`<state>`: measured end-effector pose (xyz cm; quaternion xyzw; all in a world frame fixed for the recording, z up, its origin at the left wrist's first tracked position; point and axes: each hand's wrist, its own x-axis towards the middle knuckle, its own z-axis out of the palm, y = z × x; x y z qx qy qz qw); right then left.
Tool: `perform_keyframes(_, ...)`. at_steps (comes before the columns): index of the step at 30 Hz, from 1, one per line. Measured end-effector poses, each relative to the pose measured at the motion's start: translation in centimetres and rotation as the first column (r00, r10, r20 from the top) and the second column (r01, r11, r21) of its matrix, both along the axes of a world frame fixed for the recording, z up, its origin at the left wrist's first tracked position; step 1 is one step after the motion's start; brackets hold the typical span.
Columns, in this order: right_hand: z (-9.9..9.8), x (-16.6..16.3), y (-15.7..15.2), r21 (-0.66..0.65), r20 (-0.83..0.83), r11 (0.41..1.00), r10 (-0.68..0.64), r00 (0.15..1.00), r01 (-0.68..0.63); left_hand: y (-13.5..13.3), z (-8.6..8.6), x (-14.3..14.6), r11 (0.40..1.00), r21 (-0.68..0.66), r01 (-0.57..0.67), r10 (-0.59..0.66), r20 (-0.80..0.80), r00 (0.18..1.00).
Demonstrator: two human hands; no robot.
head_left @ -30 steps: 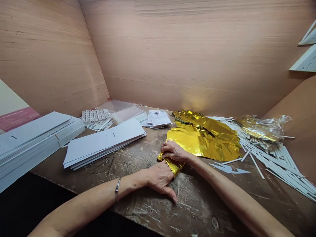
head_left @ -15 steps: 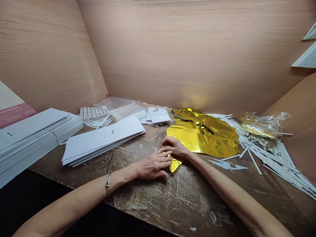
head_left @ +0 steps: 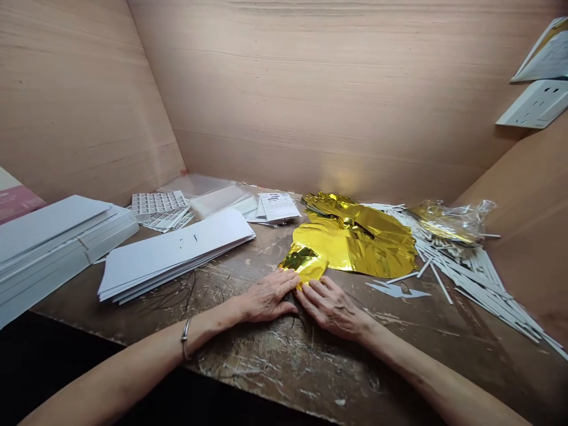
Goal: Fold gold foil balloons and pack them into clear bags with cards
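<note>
A flat gold foil balloon (head_left: 308,265), partly folded, lies on the worn brown table under my fingertips. My left hand (head_left: 268,296), with a silver bangle on its wrist, rests flat with fingers stretched onto the foil's left near edge. Across from it, my right hand (head_left: 331,305) has its fingers bent over the near right edge of the same foil; its thumb is hidden. The two hands nearly meet. Just behind spreads a pile of flat gold foil balloons (head_left: 373,245), creased and overlapping.
White paper sticks (head_left: 488,290) lie loose at the right, with a clear plastic bag (head_left: 457,222) on them. White card stacks (head_left: 177,248) stand left. Behind are printed sticker sheets (head_left: 157,203), clear sleeves (head_left: 222,201) and printed slips (head_left: 279,206). A socket (head_left: 535,103) hangs at right.
My right hand has come off the top of the foil and moved toward me, to its near edge. The folded foil has opened out wider. The view has shifted slightly right.
</note>
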<state>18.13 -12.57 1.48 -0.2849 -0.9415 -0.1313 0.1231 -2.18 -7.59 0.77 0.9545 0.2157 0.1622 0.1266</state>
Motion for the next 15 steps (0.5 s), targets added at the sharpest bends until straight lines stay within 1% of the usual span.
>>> perform_keyframes(2,-1.0,-0.3,0.3,-0.071,-0.144,0.993,-0.106,0.984,0.096,0.3,0.2,0.0,0.999,-0.035,-0.016,0.017,0.022,1.0)
perform_keyframes(3,-1.3,-0.3,0.6,-0.148,-0.257,0.976,-0.194,0.947,0.159,0.6,0.4,-0.1,0.997,-0.064,-0.033,0.035,0.022,0.999)
perform_keyframes(4,-1.5,-0.2,1.0,-0.257,-0.377,0.943,-0.301,0.876,0.214,0.9,0.6,-0.1,0.993,-0.1,-0.055,0.058,0.019,0.998)
perform_keyframes(5,-1.7,0.0,1.5,-0.39,-0.478,0.888,-0.421,0.771,0.243,1.3,0.7,-0.1,0.987,-0.14,-0.08,0.083,0.018,0.996)
perform_keyframes(6,-1.7,0.2,2.0,-0.536,-0.536,0.809,-0.547,0.642,0.242,1.7,0.8,-0.1,0.977,-0.186,-0.103,0.109,0.024,0.994)
perform_keyframes(7,-1.6,0.4,2.5,-0.675,-0.541,0.709,-0.664,0.516,0.204,2.2,0.8,0.0,0.963,-0.239,-0.126,0.141,0.046,0.989)
perform_keyframes(8,-1.4,0.5,3.1,-0.792,-0.5,0.594,-0.763,0.409,0.142,2.8,0.7,0.2,0.941,-0.302,-0.149,0.184,0.09,0.979)
perform_keyframes(9,-1.2,0.7,3.6,-0.875,-0.435,0.48,-0.84,0.324,0.069,3.4,0.6,0.5,0.911,-0.376,-0.17,0.239,0.144,0.96)
perform_keyframes(10,-1.0,0.8,4.1,-0.927,-0.364,0.376,-0.894,0.263,-0.004,4.1,0.4,0.9,0.869,-0.456,-0.191,0.307,0.195,0.932)
perform_keyframes(11,-0.8,0.8,4.6,-0.955,-0.296,0.287,-0.93,0.217,-0.072,4.7,0.3,1.3,0.818,-0.533,-0.217,0.385,0.227,0.895)
perform_keyframes(12,-0.7,0.9,5.0,-0.967,-0.242,0.221,-0.953,0.182,-0.131,5.3,0.1,1.8,0.762,-0.597,-0.251,0.463,0.23,0.856)
perform_keyframes(13,-0.5,0.9,5.4,-0.969,-0.2,0.172,-0.968,0.154,-0.177,5.9,0.0,2.2,0.71,-0.639,-0.296,0.531,0.21,0.821)
perform_keyframes(14,-0.4,1.0,5.6,-0.968,-0.166,0.136,-0.977,0.132,-0.21,6.4,-0.1,2.6,0.671,-0.654,-0.349,0.583,0.176,0.793)
perform_keyframes(15,-0.3,1.0,5.9,-0.967,-0.137,0.107,-0.983,0.121,-0.23,6.7,-0.1,2.9,0.648,-0.647,-0.403,0.622,0.143,0.77)
